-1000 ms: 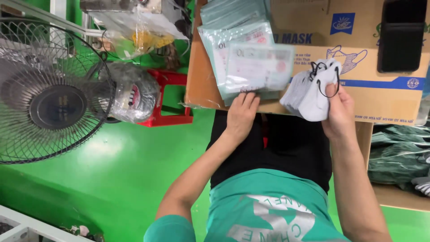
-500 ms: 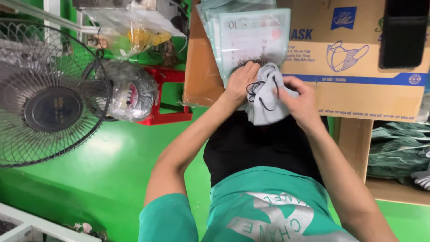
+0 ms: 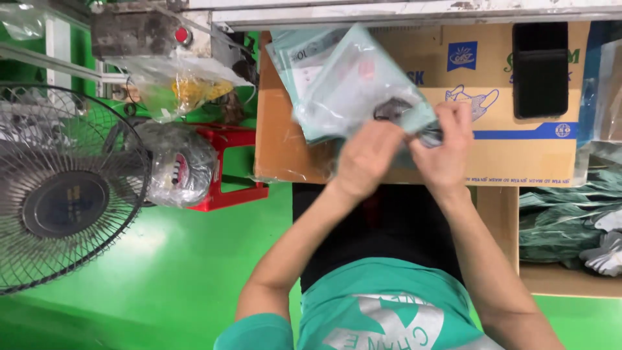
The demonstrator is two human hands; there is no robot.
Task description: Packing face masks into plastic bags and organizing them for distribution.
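Note:
A clear, pale-green plastic pouch is lifted over a cardboard box in front of me. My left hand grips the pouch's near edge. My right hand pinches a stack of grey face masks at the pouch's mouth. A dark part of the masks shows through the plastic, so they sit partly inside. More flat pouches lie on the box behind the lifted one. The blur hides finer detail.
A black phone lies on the box at the right. To the left stand a floor fan, a red stool, a wrapped bundle and a plastic bag with yellow contents. Green packets are piled at right.
My right hand brought the masks from the right over to the pouches. My left hand lifted one pouch off the stack, and the masks are now going into its mouth.

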